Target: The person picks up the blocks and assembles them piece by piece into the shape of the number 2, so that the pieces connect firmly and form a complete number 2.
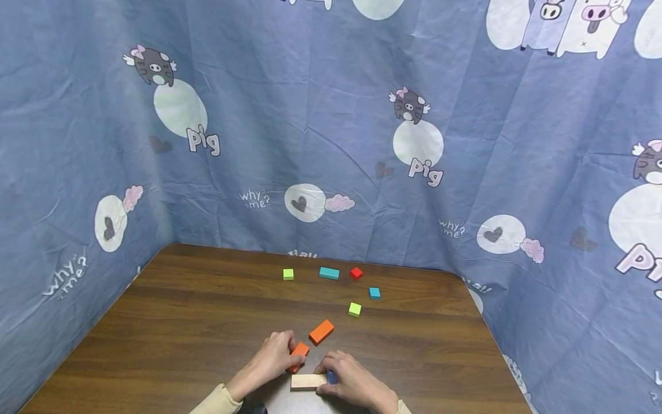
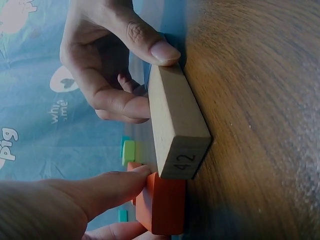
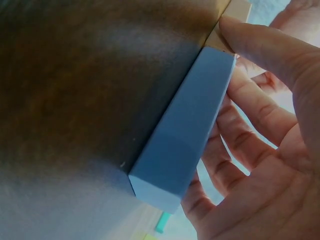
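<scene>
My left hand [image 1: 270,361] pinches an orange block [image 2: 169,204] between thumb and fingers, low at the table's front. Just to its right, a plain wooden block [image 1: 306,382] marked 42 on its end lies on the tabletop. The right hand [image 1: 354,382] grips that wooden block near its right end, thumb on the near side and fingers on the far side. A blue block [image 3: 182,125] lies end to end with the wooden one, under the right palm and mostly hidden in the head view. Beyond both hands rests a second orange block [image 1: 321,332].
Farther back on the brown table [image 1: 207,310] are green blocks [image 1: 354,310] [image 1: 288,275], a long teal block [image 1: 329,273], a small blue block [image 1: 374,294] and a red one [image 1: 356,273]. A blue patterned curtain [image 1: 320,144] hangs around the table's edges.
</scene>
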A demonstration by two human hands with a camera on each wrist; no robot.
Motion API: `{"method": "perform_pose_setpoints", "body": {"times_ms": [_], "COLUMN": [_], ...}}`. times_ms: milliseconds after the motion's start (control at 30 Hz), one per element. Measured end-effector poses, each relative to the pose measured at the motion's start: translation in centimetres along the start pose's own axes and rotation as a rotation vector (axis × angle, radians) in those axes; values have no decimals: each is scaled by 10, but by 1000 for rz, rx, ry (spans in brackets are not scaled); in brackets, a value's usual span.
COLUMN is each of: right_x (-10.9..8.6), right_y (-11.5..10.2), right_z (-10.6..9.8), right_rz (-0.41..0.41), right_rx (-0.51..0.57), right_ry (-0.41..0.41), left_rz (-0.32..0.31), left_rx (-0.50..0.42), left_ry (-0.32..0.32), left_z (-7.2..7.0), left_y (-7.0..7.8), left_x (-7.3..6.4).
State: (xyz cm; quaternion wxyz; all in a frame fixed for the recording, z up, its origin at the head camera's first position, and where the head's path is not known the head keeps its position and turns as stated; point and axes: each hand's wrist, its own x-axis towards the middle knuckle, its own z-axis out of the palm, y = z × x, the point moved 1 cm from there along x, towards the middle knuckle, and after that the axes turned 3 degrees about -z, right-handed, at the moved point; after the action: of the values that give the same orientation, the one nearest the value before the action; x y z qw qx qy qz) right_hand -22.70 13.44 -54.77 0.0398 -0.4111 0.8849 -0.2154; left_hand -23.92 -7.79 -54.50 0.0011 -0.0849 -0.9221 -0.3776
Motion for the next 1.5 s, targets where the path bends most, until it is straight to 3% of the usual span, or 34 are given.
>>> {"method": "perform_pose_setpoints", "body": {"times_ms": [633,1300,1500], "right_x": [-1,0,1], "right_y": [-1,0,0], "right_z": [-2,0,-4], "right_rz": [62,52,54], "right_rx": [31,20,82], "right_ry": [-47,-48,-37], "left_rz": [0,-18,17], "left_rx": [-13,-19,-5], "left_ry": [-49,-70,-47], "left_z": [0,-1,-1], "left_y": [0,0,-1], "left_x": [-1,0,0]}}
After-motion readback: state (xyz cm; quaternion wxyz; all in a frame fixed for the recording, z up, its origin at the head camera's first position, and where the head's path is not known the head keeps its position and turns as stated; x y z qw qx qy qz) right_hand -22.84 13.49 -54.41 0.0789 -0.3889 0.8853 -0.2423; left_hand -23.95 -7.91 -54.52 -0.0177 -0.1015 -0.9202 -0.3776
